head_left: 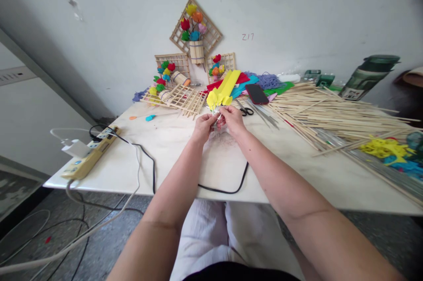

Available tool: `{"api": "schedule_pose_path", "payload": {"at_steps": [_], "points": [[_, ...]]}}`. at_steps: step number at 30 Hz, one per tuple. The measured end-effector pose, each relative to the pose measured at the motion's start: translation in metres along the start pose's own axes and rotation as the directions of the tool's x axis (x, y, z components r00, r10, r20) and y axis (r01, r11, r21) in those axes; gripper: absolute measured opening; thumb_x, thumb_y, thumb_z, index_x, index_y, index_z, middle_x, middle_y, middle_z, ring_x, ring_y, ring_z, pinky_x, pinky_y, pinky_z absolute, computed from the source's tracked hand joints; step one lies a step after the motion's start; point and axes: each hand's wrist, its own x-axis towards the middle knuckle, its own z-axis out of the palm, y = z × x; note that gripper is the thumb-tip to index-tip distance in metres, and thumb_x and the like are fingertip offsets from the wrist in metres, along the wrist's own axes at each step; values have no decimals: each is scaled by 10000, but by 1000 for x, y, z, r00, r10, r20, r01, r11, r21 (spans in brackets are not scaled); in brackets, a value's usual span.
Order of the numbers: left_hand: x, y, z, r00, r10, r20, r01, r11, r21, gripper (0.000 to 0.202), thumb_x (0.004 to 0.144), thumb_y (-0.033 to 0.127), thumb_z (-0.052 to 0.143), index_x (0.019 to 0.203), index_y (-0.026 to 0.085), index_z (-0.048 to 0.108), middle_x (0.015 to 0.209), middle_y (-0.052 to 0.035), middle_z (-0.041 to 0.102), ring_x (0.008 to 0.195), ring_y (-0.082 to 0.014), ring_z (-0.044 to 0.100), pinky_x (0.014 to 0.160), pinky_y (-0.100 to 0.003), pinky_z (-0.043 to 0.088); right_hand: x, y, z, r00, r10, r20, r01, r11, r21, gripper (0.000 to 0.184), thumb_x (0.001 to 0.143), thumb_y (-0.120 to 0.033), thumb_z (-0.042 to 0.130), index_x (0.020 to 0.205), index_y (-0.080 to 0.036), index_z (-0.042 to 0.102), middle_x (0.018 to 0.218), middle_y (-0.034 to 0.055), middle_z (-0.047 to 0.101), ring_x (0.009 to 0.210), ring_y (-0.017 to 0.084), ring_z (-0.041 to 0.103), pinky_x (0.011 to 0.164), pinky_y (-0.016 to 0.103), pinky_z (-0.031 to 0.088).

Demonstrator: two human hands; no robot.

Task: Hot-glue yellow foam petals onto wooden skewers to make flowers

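Several yellow petals [214,98] on thin wire-like stems stand in a bunch above the table. My left hand [204,127] is closed around the lower part of the stems. Close beside it, my right hand [231,119] pinches at the same stems just under the petals. The fingertips nearly meet, and they hide part of the stems, whose loose ends poke out below. Behind the right hand lie black-handled scissors [246,111]. Yellow sheet material [229,84] sits just past the petals.
Bamboo sticks [317,109] cover the right side, near a dark bottle [370,77]. A phone [257,94] lies on coloured sheets. Lattice panels with flowers [196,29] stand against the wall. On the left are a power strip [95,151] and a black cable [153,164].
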Motion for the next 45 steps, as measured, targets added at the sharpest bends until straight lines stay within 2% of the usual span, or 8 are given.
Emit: {"api": "schedule_pose_path", "payload": {"at_steps": [6,13,24,29,34,39,45], "points": [[0,0,1,999,-27,-19,27,999,-20,350,615,379,769,678,141,520,605,-2,627,485,-83,569,512,-218,471,0,1,2,999,-17,-43,18,1000,12,118,703,-298,591,688,-188,551,411,-74,464,353,84,447,365,189,342],[-1,1,1,998,-25,-59,25,1000,-2,366,586,356,790,652,143,499,582,-18,632,463,-95,570,485,-223,458,4,7,0,996,-57,-73,56,998,-18,182,665,-315,620,592,-180,523,419,-76,447,369,59,381,388,191,329],[-4,2,4,999,-42,-19,43,999,9,445,509,378,825,668,158,472,566,5,622,432,-96,558,448,-219,435,3,2,1,998,-25,-63,29,998,57,111,608,-254,621,610,-166,554,475,-56,491,424,64,402,377,183,308],[-1,-1,3,999,-42,-8,42,999,0,400,549,367,808,681,146,501,559,9,614,420,-85,542,438,-211,417,4,3,0,997,-51,-63,55,997,54,95,607,-235,611,585,-164,552,453,-62,468,418,62,394,365,181,296],[1,-3,2,999,-32,-1,32,999,-18,343,598,347,784,689,133,531,567,-2,619,431,-81,547,450,-206,420,4,2,1,996,-10,-90,17,997,70,95,609,-234,620,641,-160,570,467,-65,483,406,61,397,354,181,302],[0,-1,1,998,-49,-37,47,998,-52,334,588,313,790,666,135,518,595,-16,638,449,-83,556,464,-208,441,3,1,3,994,-17,-106,23,998,60,107,619,-228,629,656,-160,555,473,-65,504,396,60,414,353,180,308],[-2,0,2,996,-73,-45,70,995,-69,314,599,280,781,651,140,505,583,-18,638,459,-91,567,477,-208,455,2,0,1,997,-41,-59,46,994,95,123,604,-240,644,642,-161,556,474,-68,516,386,53,409,360,178,314]]}}
